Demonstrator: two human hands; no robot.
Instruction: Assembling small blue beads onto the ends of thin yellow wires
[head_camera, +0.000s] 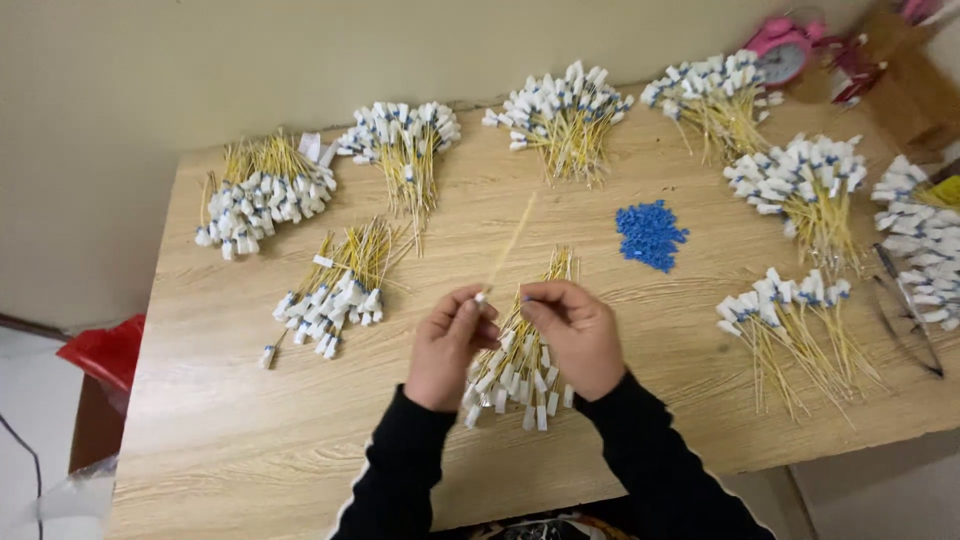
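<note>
Item in hand: one thin yellow cable (512, 238) with a white connector end, lying diagonally from the fingertips up and away over the counter (250, 440).

Left hand (450, 345): pinching the white end of the cable between thumb and forefinger, grip closed tight on it.

Right hand (572, 335): curling its fingers just beside the left, fingertips meeting at the same connector; whether it is holding a small part of its own cannot be told.

Progress, as judged from the layout: many bundles appear finished. Blue-and-white-capped bundles are sitting along the far edge (565, 105) and down the right side (800, 175), with two more at the left (262, 195). The near pile (515, 370) under the hands is showing mostly plain white ends, so it seems to be the stock being worked through. A heap of loose blue clips (650, 233) is waiting right of centre, a fair number left.

Appearance of the cable: slender, straight, pale yellow, stiff enough to be holding its line; white tip small and blocky, no blue visible on it yet.

Also present: pink alarm clock (782, 48) at the far right.
</note>
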